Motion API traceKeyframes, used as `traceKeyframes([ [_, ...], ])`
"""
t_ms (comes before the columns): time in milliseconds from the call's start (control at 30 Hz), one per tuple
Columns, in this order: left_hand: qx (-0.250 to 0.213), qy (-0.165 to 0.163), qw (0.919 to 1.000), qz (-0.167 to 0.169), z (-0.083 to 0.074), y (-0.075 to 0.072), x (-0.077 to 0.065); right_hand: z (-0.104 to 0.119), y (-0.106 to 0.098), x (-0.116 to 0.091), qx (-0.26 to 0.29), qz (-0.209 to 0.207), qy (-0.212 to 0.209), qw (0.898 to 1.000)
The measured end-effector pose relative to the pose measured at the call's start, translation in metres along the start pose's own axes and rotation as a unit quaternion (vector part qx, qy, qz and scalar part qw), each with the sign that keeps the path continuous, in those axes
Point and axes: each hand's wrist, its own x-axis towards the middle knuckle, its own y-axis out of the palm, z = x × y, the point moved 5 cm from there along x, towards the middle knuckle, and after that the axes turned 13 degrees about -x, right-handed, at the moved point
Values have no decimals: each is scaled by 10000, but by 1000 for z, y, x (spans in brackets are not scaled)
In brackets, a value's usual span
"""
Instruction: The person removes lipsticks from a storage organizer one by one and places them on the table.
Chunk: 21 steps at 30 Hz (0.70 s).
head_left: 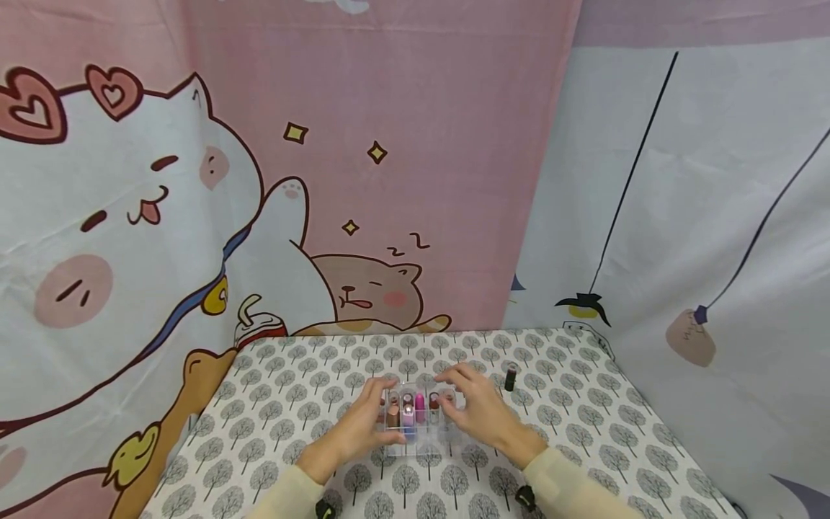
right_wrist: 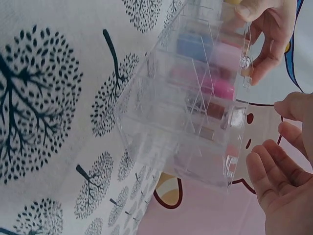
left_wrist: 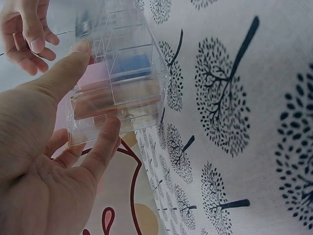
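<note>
A clear plastic lipstick organizer (head_left: 433, 441) stands on the table, divided into several compartments. Tubes fill part of it: a bright pink one (right_wrist: 222, 89), a pale pink and blue one (right_wrist: 195, 48), and brown ones (left_wrist: 95, 104). My left hand (head_left: 359, 427) grips its left end, thumb on the near upper edge and fingers on the far side. At the right end, my right hand (head_left: 485, 409) hovers with relaxed, parted fingers (right_wrist: 274, 166); the right wrist view shows a gap between them and the organizer.
One small dark lipstick tube (head_left: 511, 378) stands upright beyond my right hand. A tree-print cloth (head_left: 285, 432) covers the table. Cartoon-printed curtains (head_left: 447, 180) hang behind and at both sides.
</note>
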Motion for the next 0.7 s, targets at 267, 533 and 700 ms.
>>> traceKeyframes([
  [267, -71, 43, 10000, -25, -2, 0, -2, 6, 9, -2, 427, 399, 192, 9981],
  [533, 20, 42, 10000, -10, 0, 0, -1, 14, 17, -4, 444, 605, 248, 9969],
  [700, 81, 78, 9999, -15, 0, 0, -1, 19, 21, -5, 522, 663, 174, 9963],
])
